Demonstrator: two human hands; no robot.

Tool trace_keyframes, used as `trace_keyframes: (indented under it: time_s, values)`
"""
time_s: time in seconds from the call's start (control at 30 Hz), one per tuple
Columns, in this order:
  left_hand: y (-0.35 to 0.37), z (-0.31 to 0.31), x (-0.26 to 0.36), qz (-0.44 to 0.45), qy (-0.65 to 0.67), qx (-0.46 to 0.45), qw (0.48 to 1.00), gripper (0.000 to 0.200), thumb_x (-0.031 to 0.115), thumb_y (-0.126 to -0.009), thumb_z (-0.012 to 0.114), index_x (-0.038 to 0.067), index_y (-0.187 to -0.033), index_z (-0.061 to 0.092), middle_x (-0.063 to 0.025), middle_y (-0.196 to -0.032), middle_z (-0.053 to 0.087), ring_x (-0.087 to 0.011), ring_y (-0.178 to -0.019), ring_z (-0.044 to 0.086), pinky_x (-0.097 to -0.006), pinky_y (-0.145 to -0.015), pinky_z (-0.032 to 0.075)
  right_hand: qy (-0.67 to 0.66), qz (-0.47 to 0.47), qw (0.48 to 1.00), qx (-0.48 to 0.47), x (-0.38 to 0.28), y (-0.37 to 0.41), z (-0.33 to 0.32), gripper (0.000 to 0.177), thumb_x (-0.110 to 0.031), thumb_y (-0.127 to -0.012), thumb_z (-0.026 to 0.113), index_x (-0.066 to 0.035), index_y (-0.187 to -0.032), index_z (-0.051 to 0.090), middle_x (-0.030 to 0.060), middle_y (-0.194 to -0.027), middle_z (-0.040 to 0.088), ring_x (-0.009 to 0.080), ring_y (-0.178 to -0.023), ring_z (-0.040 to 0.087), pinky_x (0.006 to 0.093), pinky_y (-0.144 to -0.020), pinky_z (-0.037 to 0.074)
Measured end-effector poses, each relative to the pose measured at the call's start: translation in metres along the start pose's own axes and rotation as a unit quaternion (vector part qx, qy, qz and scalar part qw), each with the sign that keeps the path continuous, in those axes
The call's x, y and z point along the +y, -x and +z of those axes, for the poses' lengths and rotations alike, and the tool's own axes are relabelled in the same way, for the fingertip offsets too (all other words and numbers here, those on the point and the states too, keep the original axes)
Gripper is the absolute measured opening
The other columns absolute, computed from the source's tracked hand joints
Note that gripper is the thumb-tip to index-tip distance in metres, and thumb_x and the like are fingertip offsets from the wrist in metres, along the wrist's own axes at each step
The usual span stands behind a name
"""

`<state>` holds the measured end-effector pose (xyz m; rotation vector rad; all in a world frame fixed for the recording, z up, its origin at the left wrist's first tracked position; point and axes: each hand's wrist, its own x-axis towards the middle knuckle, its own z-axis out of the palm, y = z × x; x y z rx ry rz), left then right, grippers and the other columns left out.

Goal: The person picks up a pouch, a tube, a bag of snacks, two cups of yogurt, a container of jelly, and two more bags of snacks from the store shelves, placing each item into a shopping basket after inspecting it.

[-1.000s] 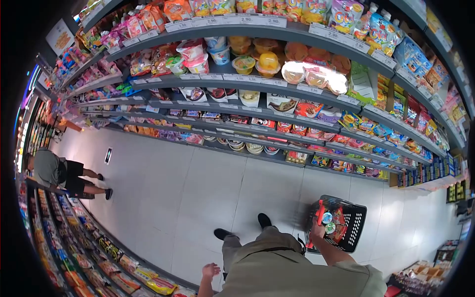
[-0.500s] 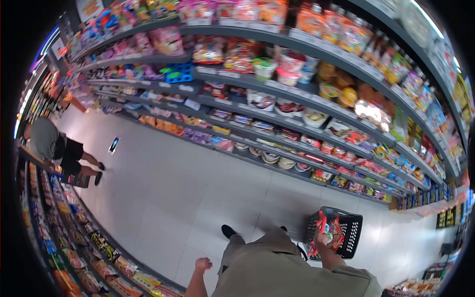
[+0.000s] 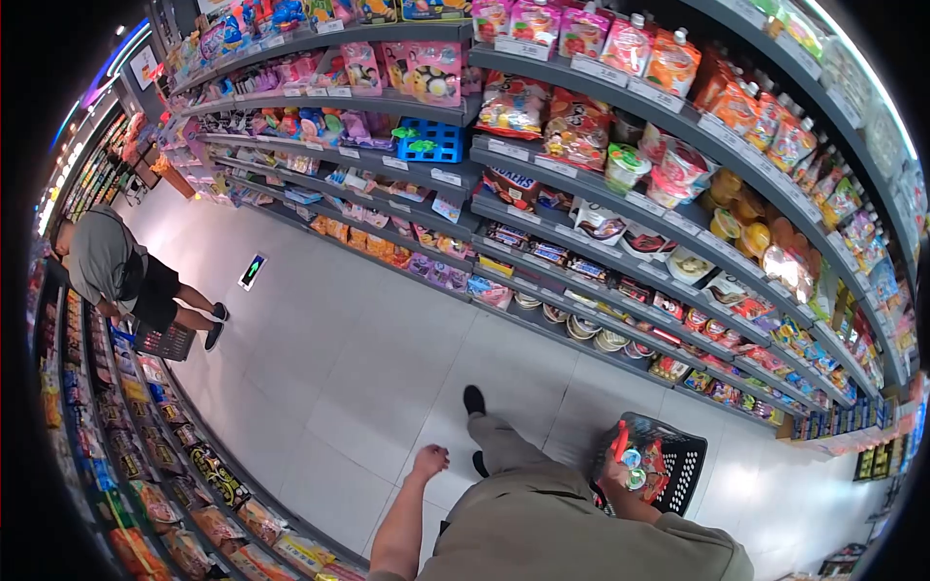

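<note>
My right hand [image 3: 614,473] is wrapped round the red handle [image 3: 621,441] of a black shopping basket [image 3: 690,460], which hangs at my right side. Inside the basket lie red packets [image 3: 655,461] and round-topped cups [image 3: 635,477]; their labels are too small to read. My left hand [image 3: 432,461] is in the air over the floor, left of my body. Its fingers are loosely curled, with nothing seen in them.
Long shelves [image 3: 572,179] of snacks, pouches and cups run along the right. A lower row of packaged goods [image 3: 208,484] lines the left. Further up the aisle, another person [image 3: 116,266] stands with a dark basket [image 3: 163,341]. A lit green arrow sign [image 3: 253,272] shows on the floor.
I have moved forward along the aisle, and one foot is now further ahead. My left arm has swung forward and up. My right hand still carries the basket.
</note>
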<state>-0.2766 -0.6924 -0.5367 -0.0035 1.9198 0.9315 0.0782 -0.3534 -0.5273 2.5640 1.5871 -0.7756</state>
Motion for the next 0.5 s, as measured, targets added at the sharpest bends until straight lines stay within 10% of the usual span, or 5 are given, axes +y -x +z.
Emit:
trace_keyframes:
  time_s: [0.13, 0.23, 0.27, 0.4, 0.5]
  values:
    - [0.003, -0.034, -0.048, -0.054, -0.083, -0.032, 0.995, 0.035, 0.030, -0.094, 0.059, -0.003, -0.100, 0.068, -0.0139, -0.082, 0.075, -0.0208, -0.070, 0.072, -0.0355, -0.066, 0.057, -0.084, -0.028, 0.995, -0.055, -0.047, 0.045, 0.028, 0.059, -0.059, -0.080, 0.067, -0.006, -0.103, 0.074, 0.0228, -0.099, 0.072, 0.0379, -0.096, 0.071, 0.0480, -0.087, 0.054]
    - [0.028, -0.080, -0.057, -0.120, -0.062, -0.009, 0.991, 0.033, 0.025, -0.093, 0.058, -0.005, -0.102, 0.067, -0.0161, -0.084, 0.074, -0.0211, -0.068, 0.071, -0.0338, -0.060, 0.057, -0.070, 0.024, 0.992, -0.099, -0.085, 0.055, 0.068, 0.053, -0.054, -0.079, 0.069, -0.004, -0.097, 0.067, 0.0135, -0.076, 0.066, 0.0301, -0.064, 0.066, 0.0456, -0.060, 0.051]
    - [0.026, -0.100, -0.096, 0.051, -0.143, -0.017, 0.988, 0.031, 0.023, -0.092, 0.059, -0.006, -0.099, 0.068, -0.0160, -0.083, 0.074, -0.0212, -0.066, 0.071, -0.0340, -0.059, 0.057, -0.090, 0.054, 0.982, -0.155, -0.094, 0.051, 0.082, 0.046, -0.051, -0.081, 0.068, -0.006, -0.088, 0.063, 0.0095, -0.060, 0.059, 0.0257, -0.047, 0.060, 0.0445, -0.045, 0.047]
    - [0.041, -0.179, -0.124, 0.111, -0.113, -0.013, 0.987, 0.029, 0.021, -0.085, 0.063, -0.004, -0.097, 0.071, -0.0134, -0.086, 0.075, -0.0261, -0.073, 0.073, -0.0368, -0.073, 0.058, -0.178, 0.098, 0.956, -0.211, -0.133, 0.056, 0.124, 0.044, -0.049, -0.087, 0.064, -0.006, -0.078, 0.058, 0.0107, -0.056, 0.058, 0.0271, -0.044, 0.059, 0.0445, -0.043, 0.047]
    - [0.036, -0.219, -0.110, 0.040, -0.516, -0.060, 0.854, 0.044, 0.041, -0.081, 0.070, 0.015, -0.117, 0.072, -0.0151, -0.104, 0.075, -0.0310, -0.103, 0.072, -0.0420, -0.088, 0.057, -0.126, 0.102, 0.968, -0.193, -0.154, 0.070, 0.150, 0.044, -0.048, -0.086, 0.066, -0.005, -0.080, 0.058, 0.0130, -0.055, 0.057, 0.0287, -0.043, 0.059, 0.0453, -0.042, 0.049]
